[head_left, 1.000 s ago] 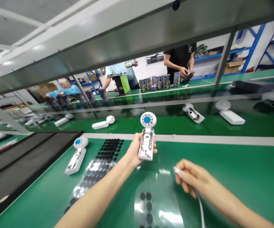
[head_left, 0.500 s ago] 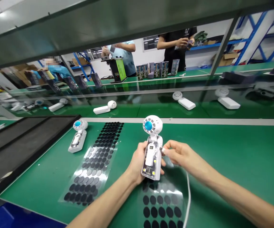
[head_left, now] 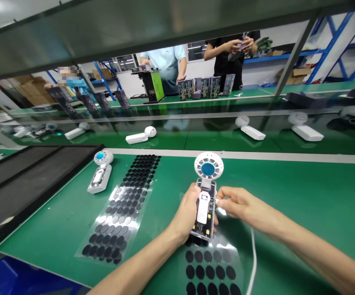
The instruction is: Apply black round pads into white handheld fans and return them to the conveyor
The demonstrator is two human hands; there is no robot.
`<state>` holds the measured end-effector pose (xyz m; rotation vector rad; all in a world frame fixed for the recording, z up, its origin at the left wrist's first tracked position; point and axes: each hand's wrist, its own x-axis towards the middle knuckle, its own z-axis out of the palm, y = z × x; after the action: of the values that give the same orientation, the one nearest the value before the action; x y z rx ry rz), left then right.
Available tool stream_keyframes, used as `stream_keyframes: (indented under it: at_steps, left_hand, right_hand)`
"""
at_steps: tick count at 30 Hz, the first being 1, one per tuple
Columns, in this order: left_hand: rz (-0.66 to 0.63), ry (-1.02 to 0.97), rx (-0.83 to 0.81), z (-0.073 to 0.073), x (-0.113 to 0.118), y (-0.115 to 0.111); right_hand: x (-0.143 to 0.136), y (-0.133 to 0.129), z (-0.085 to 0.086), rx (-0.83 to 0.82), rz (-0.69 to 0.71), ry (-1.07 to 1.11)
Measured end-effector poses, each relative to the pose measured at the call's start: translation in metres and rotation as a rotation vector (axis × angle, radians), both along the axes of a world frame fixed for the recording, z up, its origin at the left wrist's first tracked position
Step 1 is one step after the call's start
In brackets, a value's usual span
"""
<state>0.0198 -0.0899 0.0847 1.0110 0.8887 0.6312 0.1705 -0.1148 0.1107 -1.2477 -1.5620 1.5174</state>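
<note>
My left hand [head_left: 186, 213] is wrapped round a white handheld fan [head_left: 203, 211] with a clear front, a small display and a round head with a blue centre. The fan stands nearly upright, facing me. At its right side, my right hand [head_left: 234, 203] pinches the plug of a white cable [head_left: 253, 258], and the plug meets the fan's edge; whether it is fully in is hidden by my fingers. Under the fan lies a clear sheet of black round stickers [head_left: 210, 271]. A second sticker sheet [head_left: 116, 219] and another fan [head_left: 100, 178] lie to the left.
Several white fans, one of them here [head_left: 140, 135], lie on the green conveyor behind the pale rail [head_left: 257, 156]. A black-framed tray [head_left: 36, 176] is at the left. Across the line are grey boxes [head_left: 122, 99], a black-and-green device [head_left: 153, 87] and people.
The fan has turned so its head faces me more squarely. In the view, both hands and the fan sit slightly further right. The fans on the conveyor have shifted right.
</note>
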Motion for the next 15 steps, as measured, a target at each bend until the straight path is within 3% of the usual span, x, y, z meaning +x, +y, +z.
stream_keyframes:
  at_steps: [5, 10, 12, 15]
  left_hand:
    - [0.03, -0.019, 0.033, 0.004, 0.0, 0.005]
    - [0.457, -0.06, 0.025, 0.019, -0.025, 0.031]
    - [0.411, 0.004, 0.053, 0.022, -0.029, 0.033]
    - [0.11, 0.082, 0.144, 0.024, -0.024, 0.018]
  right_hand:
    - [0.008, -0.007, -0.011, 0.099, 0.013, -0.1]
    - [0.031, -0.038, -0.008, 0.197, -0.281, -0.306]
    - [0.028, -0.041, 0.0, 0.401, -0.349, -0.374]
    - [0.007, -0.031, 0.015, 0.824, -0.303, -0.419]
